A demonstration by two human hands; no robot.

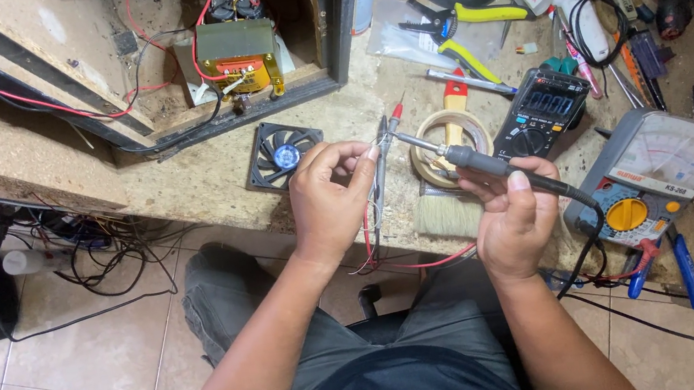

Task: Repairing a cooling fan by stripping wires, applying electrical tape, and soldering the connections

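The left hand (327, 196) pinches a bundle of thin wires (381, 176), red-tipped at the top, between thumb and fingers; the wires trail down below the bench edge. The right hand (513, 220) is closed around the black grip of a soldering iron (452, 153), whose metal tip meets the wires just above the left fingertips. Whether tip and wire actually touch is hard to tell.

Under the hands lie a roll of tape (449, 134) and a flat brush (451, 206). A clear plastic bag (405, 33) sits near yellow-handled pliers (469, 27). A dark digital meter (540, 111) with a grey screen lies just right of the tape; a grey analogue meter (650, 175) with a white dial face and an orange knob sits at the right. A black fan (283, 154) with a blue round label lies left of the hands, and a yellow transformer (238, 54) stands in an open wooden cabinet behind.

The bench (205, 176) is worn, pale chipboard, crowded with tools. Below it are beige floor tiles and tangled black cables (96, 253).
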